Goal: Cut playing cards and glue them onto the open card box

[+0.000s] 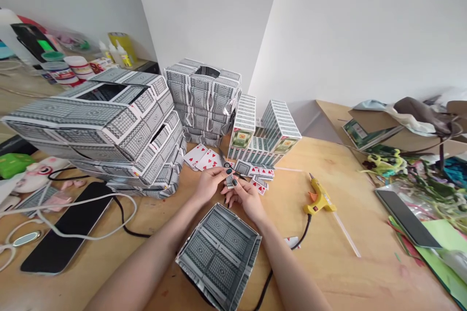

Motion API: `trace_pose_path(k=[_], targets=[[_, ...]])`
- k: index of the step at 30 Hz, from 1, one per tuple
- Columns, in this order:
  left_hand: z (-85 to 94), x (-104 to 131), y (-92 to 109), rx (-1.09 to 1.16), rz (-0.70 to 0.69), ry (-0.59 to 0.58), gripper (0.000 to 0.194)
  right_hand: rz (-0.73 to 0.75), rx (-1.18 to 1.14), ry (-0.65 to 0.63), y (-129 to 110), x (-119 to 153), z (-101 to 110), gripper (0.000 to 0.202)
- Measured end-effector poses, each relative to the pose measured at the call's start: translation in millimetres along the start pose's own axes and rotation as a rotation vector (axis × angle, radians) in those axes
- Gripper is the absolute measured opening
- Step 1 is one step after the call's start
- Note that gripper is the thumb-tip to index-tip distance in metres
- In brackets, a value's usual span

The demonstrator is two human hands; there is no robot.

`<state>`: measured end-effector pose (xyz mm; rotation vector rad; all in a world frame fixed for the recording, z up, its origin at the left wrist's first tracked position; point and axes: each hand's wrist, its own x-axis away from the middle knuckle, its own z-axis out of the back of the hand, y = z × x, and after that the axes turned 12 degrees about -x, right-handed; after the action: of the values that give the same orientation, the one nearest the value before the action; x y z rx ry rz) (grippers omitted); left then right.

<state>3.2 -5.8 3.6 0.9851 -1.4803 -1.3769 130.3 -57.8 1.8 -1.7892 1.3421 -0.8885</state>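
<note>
At the middle of the head view, my left hand (212, 182) and my right hand (246, 195) meet with fingers pinched round a small patterned card piece (229, 181). Just below them, between my forearms, stands an open box (222, 252) made of grey-backed playing cards. Behind my hands lie loose heart cards (208, 160) and a few folded cards (251, 169). To the right, a yellow glue gun (320, 198) rests on the wooden table, a clear glue stick protruding from its back.
Large card-built boxes (127, 126) stand at left, with another (204, 97) behind. Stacked card packs (255, 131) are at back centre. Black phone (67, 226) and white cables lie left; a second phone (406, 216) and craft scraps lie right. Black cord runs near my right forearm.
</note>
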Motion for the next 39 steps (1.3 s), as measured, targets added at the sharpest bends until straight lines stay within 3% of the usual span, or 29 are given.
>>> trace_pose_path(k=[6,14,19,22,26,30,32,35,39], targets=[[-0.2,3.3,3.3,0.092,0.023,-0.048,0.038,0.062,0.018,0.114,1.4,-2.3,0.9,0.032],[5.0,4.1,-4.0,0.223,0.031,-0.171,0.023,0.050,-0.133,0.128,2.3,-1.5,5.8,0.033],[3.7,4.7,-0.4,0.091,0.005,-0.115,0.024,0.085,-0.064,0.144,4.1,-1.6,4.8,0.036],[3.0,6.6,4.9,-0.137,-0.073,0.057,0.022,0.150,0.133,0.220,3.1,-0.5,5.3,0.035],[4.2,7.9,7.3,-0.204,-0.077,0.230,0.019,0.387,0.665,0.420,-0.4,1.5,7.7,0.027],[8.4,4.1,0.8,-0.199,-0.067,0.273,0.016,0.480,1.134,0.290,-0.3,1.1,9.3,0.019],[11.0,1.3,-4.4,-0.230,-0.088,0.314,0.018,0.452,1.226,0.264,1.7,0.4,9.6,0.020],[14.3,-1.4,-9.6,-0.277,-0.082,0.372,0.018,0.406,1.297,0.325,4.4,0.0,9.9,0.024],[17.8,1.0,-5.4,-0.337,-0.070,0.422,0.022,0.387,1.374,0.350,5.2,1.6,8.3,0.021]])
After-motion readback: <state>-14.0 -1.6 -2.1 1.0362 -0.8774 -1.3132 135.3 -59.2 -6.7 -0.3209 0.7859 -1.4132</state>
